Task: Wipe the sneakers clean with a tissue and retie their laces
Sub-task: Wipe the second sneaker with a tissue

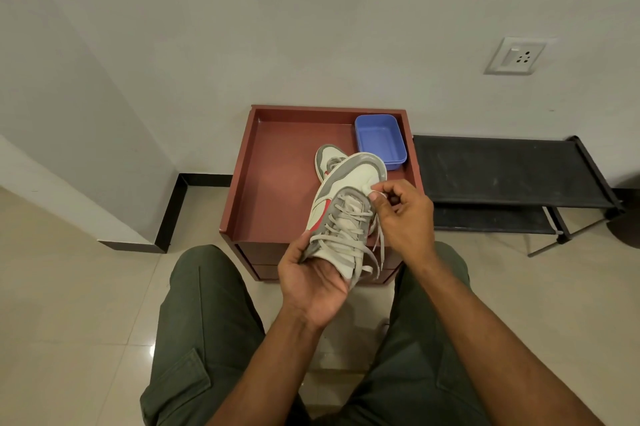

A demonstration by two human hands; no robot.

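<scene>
Holding one of two sneakers (346, 203) (other (327, 160) on cabinet (277, 155)), left hand (311, 283).

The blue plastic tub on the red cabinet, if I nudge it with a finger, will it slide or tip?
The blue tub looks shallow, wide-based and empty, so it would probably slide rather than tip. Thin plastic suggests it is light. The cabinet top looks smooth, so little should resist it.
</scene>
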